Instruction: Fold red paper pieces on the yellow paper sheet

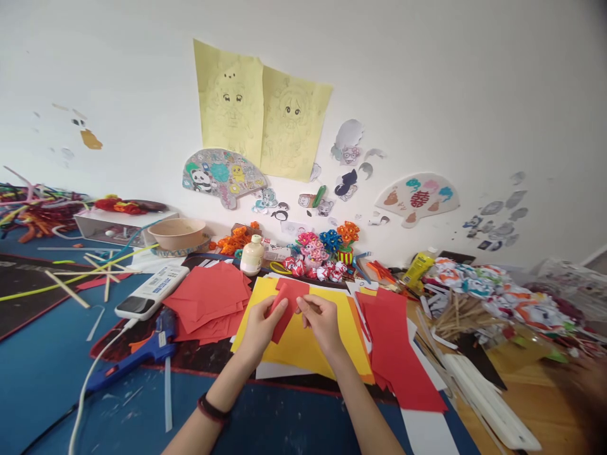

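My left hand (260,328) is closed on a partly folded piece of red paper (286,316), its thumb lying across the front. At that paper's right edge, the thumb and fingers of my right hand (323,321) are pinched together, the other fingers curled. Both hands are above a stack of yellow paper sheets (327,354). A pile of red paper squares (208,300) lies to the left of the stack. Longer red sheets (403,354) lie on its right, partly over white paper.
A blue glue gun (137,360) and white power strip (152,292) lie left, with a cable running forward. Behind the paper stand a cream bottle (252,256) and pipe-cleaner flowers (313,248). Right are a yellow bottle (418,268), crumpled bundles (507,291) and a long white tool (490,401).
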Available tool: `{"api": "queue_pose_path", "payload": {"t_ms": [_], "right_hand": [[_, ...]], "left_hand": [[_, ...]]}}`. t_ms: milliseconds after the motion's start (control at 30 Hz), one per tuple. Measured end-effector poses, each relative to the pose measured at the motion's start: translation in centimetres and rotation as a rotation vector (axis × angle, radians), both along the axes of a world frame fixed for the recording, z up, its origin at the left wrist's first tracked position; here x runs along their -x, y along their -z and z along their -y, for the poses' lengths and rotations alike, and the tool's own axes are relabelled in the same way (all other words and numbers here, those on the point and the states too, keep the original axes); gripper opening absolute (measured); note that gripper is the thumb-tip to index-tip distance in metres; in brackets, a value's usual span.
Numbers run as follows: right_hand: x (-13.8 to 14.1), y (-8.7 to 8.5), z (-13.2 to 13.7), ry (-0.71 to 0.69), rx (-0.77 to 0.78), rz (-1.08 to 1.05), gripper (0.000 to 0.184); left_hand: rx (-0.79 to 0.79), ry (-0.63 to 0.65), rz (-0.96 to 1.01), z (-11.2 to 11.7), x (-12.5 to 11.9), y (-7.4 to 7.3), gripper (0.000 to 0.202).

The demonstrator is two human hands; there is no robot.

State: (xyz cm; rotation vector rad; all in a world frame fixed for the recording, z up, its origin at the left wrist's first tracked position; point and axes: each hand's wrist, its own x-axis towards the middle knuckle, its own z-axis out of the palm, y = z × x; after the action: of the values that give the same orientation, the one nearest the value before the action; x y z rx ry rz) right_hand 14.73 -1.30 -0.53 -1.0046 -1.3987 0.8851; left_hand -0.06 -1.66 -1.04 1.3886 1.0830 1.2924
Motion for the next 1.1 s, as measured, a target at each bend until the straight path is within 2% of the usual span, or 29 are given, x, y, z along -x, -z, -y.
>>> {"api": "queue_pose_path", "payload": {"t_ms": [433,600,933,1100], "right_hand": [[-0.3,-0.4,0.1,-0.056,0.035,0.000,0.035],[-0.4,-0.4,0.0,-0.061,0.031,-0.029,0.032],[-0.8,-0.4,-0.2,-0.092,0.068,-0.028,0.033],[-1.1,-0.5,-0.3,-0.116,0.092,-0.052,0.031]], "left_hand": [[0.003,0.035,0.079,0.2,0.1,-0.2,0.033],[0.017,0.046,0.092,0.2,0.1,-0.3,0.032],[0.074,0.119,0.163,0.3,0.2,-0.5,0.038],[0.067,0.104,0.167,0.3,0.1,-0.7,0.036]]}}
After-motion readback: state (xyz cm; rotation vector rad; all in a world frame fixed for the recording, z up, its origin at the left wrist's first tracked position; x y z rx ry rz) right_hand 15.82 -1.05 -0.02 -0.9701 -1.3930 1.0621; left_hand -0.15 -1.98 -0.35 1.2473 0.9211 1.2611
